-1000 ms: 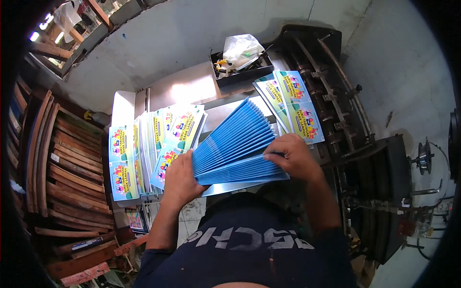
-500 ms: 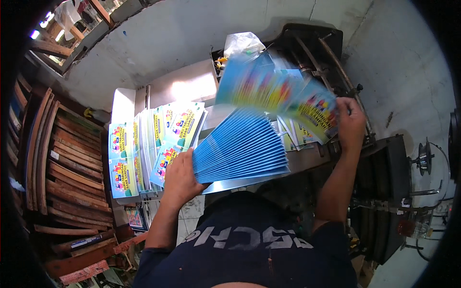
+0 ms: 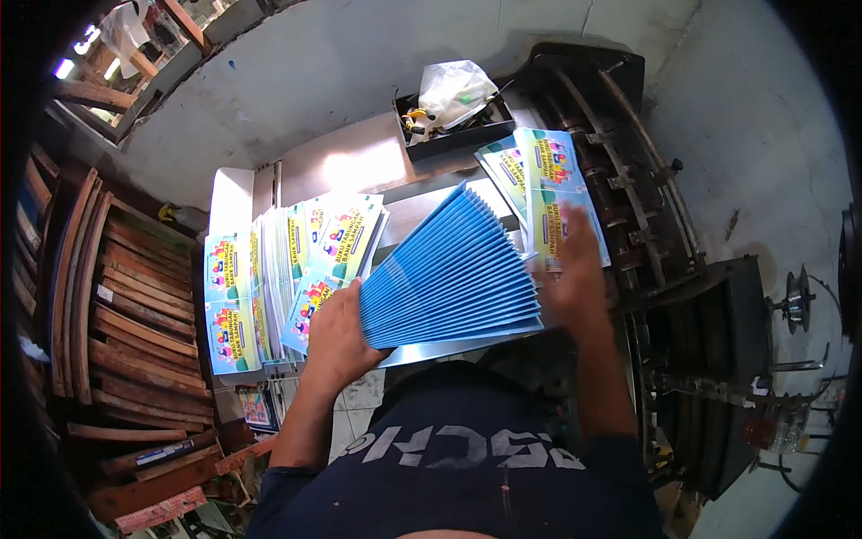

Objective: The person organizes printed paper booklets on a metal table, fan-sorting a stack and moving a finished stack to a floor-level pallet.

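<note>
A fanned stack of blue-backed printed sheets (image 3: 453, 274) spreads across the middle of the table. My left hand (image 3: 338, 328) grips its left end, the fingers closed on the edge. Close to the fan's right edge is my right hand (image 3: 576, 274), smeared by motion, so its fingers are hard to read. Behind that hand lies a loose pile of colourful printed cover sheets (image 3: 549, 160), partly hidden by it. More printed covers (image 3: 229, 269) stand in thick, overlapping bundles to the left of my left hand.
A black tray (image 3: 458, 135) holding tools and a clear plastic bag stands at the back. On the right is a dark machine with metal rollers (image 3: 620, 180). Wooden slats (image 3: 148, 314) fill a rack on the left. A wall (image 3: 359, 63) rises behind the table.
My right hand has let go of the cover sheet it was swinging through the air; covers now lie on the right pile. That hand has moved left toward the fan. My left hand stays put.
</note>
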The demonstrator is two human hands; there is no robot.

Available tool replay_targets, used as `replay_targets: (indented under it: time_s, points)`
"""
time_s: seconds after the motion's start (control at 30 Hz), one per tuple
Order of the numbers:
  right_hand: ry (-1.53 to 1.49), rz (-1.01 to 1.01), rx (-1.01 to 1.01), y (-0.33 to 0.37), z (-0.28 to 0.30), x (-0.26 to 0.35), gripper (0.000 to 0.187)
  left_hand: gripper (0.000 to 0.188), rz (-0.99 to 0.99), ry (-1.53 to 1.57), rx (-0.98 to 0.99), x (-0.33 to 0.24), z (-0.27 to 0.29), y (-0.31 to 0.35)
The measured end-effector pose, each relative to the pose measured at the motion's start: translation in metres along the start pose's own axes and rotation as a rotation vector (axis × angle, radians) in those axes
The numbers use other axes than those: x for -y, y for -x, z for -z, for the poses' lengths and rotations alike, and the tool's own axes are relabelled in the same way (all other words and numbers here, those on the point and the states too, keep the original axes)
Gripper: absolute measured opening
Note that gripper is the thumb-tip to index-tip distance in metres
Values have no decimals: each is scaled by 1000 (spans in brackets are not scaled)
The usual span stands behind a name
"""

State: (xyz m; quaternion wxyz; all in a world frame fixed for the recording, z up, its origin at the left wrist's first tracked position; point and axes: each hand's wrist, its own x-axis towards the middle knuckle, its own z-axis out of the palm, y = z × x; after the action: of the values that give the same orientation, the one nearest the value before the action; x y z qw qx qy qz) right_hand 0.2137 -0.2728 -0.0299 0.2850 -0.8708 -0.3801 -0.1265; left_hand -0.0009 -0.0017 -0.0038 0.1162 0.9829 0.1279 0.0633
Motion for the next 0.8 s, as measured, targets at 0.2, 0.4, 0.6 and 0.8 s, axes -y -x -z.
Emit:
replay_targets:
  time_s: [0.2, 0.4, 0.6, 0.8]
  points:
    - [74, 251, 248, 32, 22, 25, 52, 101, 54, 60, 92, 2, -1, -2]
    - [82, 251, 150, 48, 11, 17, 51, 93, 11, 20, 7, 3, -2, -5]
    - [117, 229, 133, 50, 16, 14, 52, 93, 87, 10, 61, 3, 2, -8]
    - [-502, -294, -30, 19, -8, -43, 71, 86, 102, 48, 66, 6, -2, -8]
